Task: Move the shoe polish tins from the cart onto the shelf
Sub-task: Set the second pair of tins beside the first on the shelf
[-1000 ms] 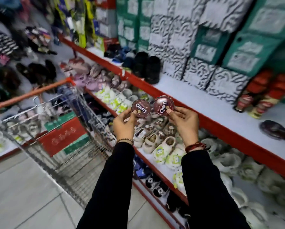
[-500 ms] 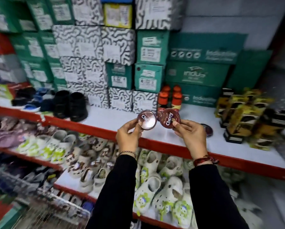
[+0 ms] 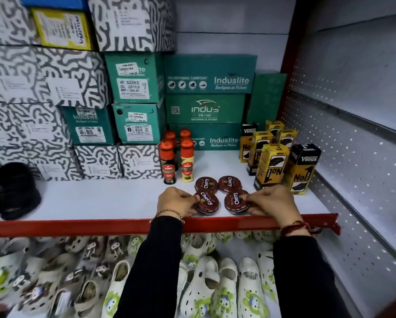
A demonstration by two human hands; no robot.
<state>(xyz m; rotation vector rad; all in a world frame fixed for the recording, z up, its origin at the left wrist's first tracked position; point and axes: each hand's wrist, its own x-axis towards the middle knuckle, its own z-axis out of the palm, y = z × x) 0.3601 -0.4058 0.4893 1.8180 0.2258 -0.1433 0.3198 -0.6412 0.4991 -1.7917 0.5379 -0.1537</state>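
Four Cherry polish tins on white shelf (image 3: 100, 198) near red front edge. Left hand (image 3: 176, 201) pinches front-left tin (image 3: 206, 203); right hand (image 3: 272, 200) pinches front-right tin (image 3: 236, 201). Rear two tins (image 3: 217, 184) just behind, untouched.

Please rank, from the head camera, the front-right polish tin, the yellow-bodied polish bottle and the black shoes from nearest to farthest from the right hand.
1. Front-right polish tin: held at the right hand, by the shelf's front edge.
2. Yellow-bodied polish bottle: behind the tins, to the left.
3. Black shoes: far left of the shelf.
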